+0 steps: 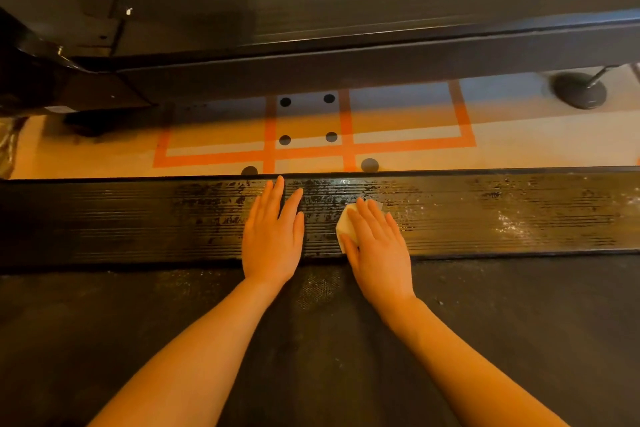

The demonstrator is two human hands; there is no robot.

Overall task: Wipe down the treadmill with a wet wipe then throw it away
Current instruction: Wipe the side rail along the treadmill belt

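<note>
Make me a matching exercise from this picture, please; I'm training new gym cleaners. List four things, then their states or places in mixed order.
Things:
1. left hand
2. right hand
3. wet wipe
4. ribbed side rail

States or places:
A. white, pinned under flat fingers
B. black, streaked with wet patches
C. flat on the rail, holding nothing
D. pressing the wipe onto the rail

Pairs: 1-C, 2-D, 3-A, 4-B

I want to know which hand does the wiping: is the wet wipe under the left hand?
No. The wet wipe lies under the flat right hand on the ribbed side rail, while the left hand rests bare on the rail beside it.
</note>
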